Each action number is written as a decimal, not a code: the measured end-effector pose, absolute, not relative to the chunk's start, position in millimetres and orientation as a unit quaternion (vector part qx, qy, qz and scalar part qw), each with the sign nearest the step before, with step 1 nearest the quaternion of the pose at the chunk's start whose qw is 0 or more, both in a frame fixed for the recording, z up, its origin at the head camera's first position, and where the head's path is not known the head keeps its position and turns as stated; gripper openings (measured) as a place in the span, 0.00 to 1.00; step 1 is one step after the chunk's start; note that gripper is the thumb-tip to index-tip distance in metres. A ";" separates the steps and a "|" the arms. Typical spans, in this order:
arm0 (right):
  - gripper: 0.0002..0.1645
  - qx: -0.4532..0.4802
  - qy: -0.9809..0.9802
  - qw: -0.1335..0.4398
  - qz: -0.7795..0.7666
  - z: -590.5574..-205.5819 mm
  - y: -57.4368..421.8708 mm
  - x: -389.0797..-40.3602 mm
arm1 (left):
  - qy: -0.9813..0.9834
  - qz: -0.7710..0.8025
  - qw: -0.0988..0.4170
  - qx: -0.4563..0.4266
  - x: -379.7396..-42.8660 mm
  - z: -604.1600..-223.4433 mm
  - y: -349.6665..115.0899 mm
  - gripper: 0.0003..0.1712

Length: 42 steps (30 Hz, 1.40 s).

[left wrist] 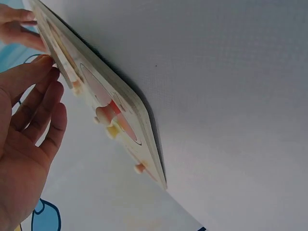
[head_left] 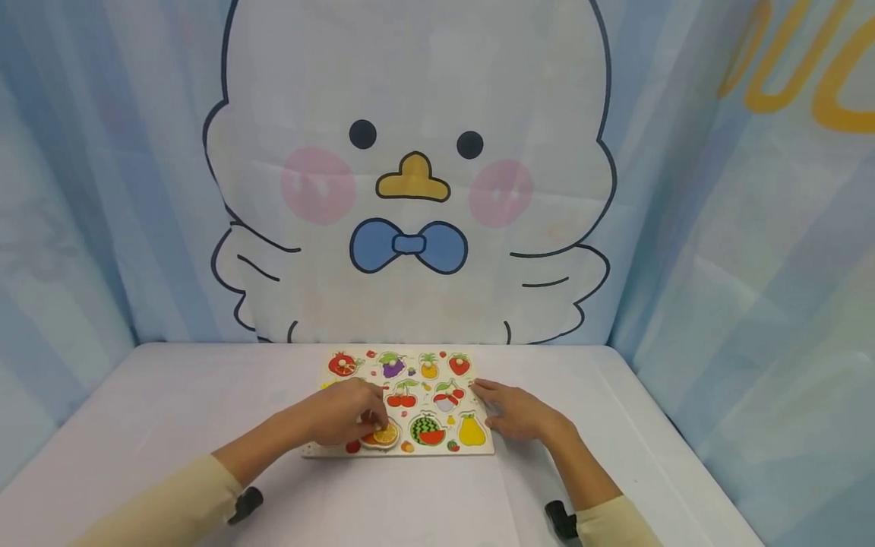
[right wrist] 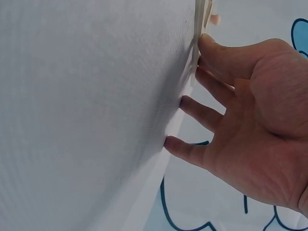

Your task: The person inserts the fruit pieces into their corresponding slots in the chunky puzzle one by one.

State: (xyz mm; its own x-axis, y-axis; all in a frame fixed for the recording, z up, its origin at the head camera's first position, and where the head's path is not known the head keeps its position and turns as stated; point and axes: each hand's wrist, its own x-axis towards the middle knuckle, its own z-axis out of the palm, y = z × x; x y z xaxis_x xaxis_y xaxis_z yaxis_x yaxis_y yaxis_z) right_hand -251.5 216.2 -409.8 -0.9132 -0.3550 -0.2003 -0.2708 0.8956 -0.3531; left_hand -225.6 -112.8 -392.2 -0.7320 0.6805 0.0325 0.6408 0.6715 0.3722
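Note:
A white fruit puzzle board (head_left: 478, 453) lies on the table, covered in pictured fruit pieces with small knobs. At its front, left of the middle, my left hand (head_left: 345, 411) pinches an orange-slice puzzle piece (head_left: 387, 435). In the left wrist view, thumb and fingertips meet at that piece (left wrist: 62, 67), which sits slightly raised and tilted over the board. My right hand (head_left: 521, 412) touches the board's right edge with its fingers spread. The right wrist view shows the thumb against the board's side and other fingertips (right wrist: 185, 102) on the tabletop.
Beside the orange slice sit a watermelon piece (head_left: 427, 431) and a pear piece (head_left: 472, 430). Cherries (head_left: 402, 396) and a strawberry (head_left: 459, 365) lie farther back. The white table (head_left: 560, 365) ends at a curtain (head_left: 410, 304) with a cartoon bird.

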 end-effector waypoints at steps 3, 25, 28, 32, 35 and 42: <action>0.39 -0.160 0.965 0.132 -0.162 -410.1 215.3 -252.1 | 0.918 0.181 0.060 0.349 -228.8 -392.0 -111.0 0.08; 0.39 -0.163 0.966 0.131 -0.151 -410.9 215.6 -254.5 | 0.919 0.178 0.067 0.346 -237.9 -401.0 -106.3 0.07; 0.39 -0.164 0.966 0.131 -0.148 -410.2 215.2 -255.0 | 0.917 0.185 0.072 0.347 -237.8 -402.3 -107.6 0.07; 0.39 -0.161 0.966 0.134 -0.150 -409.7 214.4 -254.9 | 0.911 0.197 0.069 0.356 -238.4 -405.2 -109.2 0.07; 0.40 -0.158 0.966 0.135 -0.152 -409.9 214.0 -254.6 | 0.908 0.202 0.067 0.362 -239.1 -407.1 -110.1 0.08; 0.40 -0.152 0.967 0.134 -0.152 -411.0 213.7 -253.8 | 0.911 0.196 0.071 0.356 -238.9 -409.0 -110.5 0.08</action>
